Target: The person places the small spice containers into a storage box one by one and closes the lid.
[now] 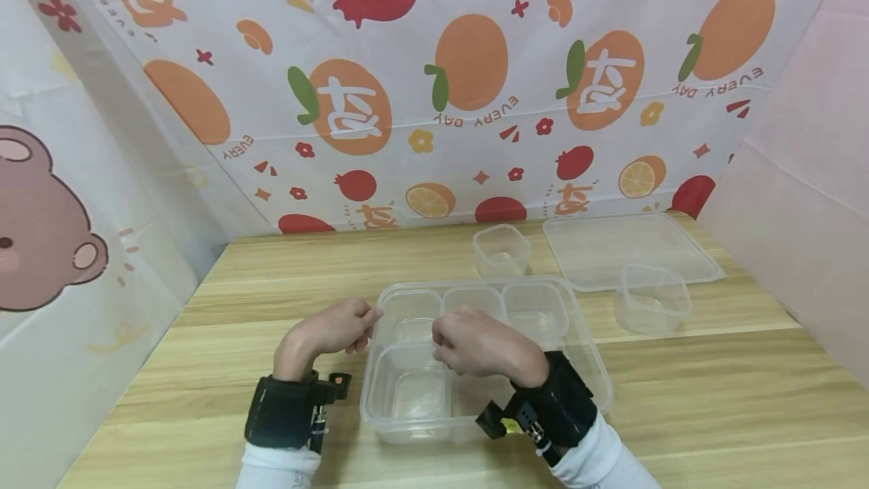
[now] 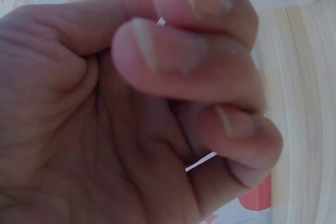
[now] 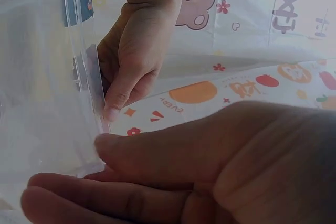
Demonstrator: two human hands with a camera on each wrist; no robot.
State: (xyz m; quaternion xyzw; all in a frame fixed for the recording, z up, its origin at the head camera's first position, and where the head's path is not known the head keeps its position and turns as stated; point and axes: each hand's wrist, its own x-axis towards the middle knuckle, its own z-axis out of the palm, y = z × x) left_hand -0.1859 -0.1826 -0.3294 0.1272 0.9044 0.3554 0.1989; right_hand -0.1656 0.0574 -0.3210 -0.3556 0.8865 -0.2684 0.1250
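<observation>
A large clear plastic container [image 1: 407,424] stands on the wooden table, with several small clear boxes inside. Three of these line its far side; another small box [image 1: 417,396] sits in the near left corner. My left hand [image 1: 333,328] pinches the large container's left rim between thumb and index finger. In the left wrist view its other fingers [image 2: 181,61] curl loosely and hide most of the contact. My right hand [image 1: 485,345] reaches over the container and pinches the near left small box at its rim. Clear plastic [image 3: 47,103] meets the right thumb in the right wrist view.
Behind the container stands a small clear box [image 1: 502,253]. A flat clear lid [image 1: 631,247] lies at the back right, with another small box [image 1: 652,302] at its near edge. A fruit-printed cloth [image 1: 421,59] hangs along the table's [image 1: 204,368] back edge.
</observation>
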